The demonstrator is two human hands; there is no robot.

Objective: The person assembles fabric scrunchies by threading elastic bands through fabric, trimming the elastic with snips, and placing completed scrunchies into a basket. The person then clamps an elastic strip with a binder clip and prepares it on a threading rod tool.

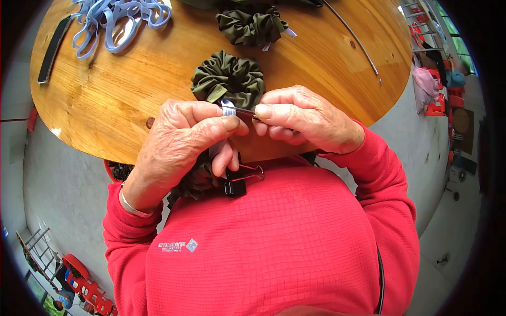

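Note:
My left hand (pixel 182 139) pinches a light blue elastic band (pixel 228 108) near the table's front edge. Dark green fabric (pixel 197 181) hangs below that hand, beside a black binder clip (pixel 235 187) with wire handles. My right hand (pixel 303 117) is closed on a thin dark tool (pixel 244 112), whose end meets the elastic at my left fingertips. Just beyond the fingers, a dark green scrunchie (pixel 229 79) lies on the wooden table. A second green scrunchie (pixel 247 26) rests farther back, with bits of pale elastic at its right side.
The round wooden table (pixel 126 100) carries a heap of light blue elastic (pixel 121 23) at back left, a black strip (pixel 54 50) at the left and a thin metal rod (pixel 350 37) at the right. Red stools (pixel 436 105) and people are in the background.

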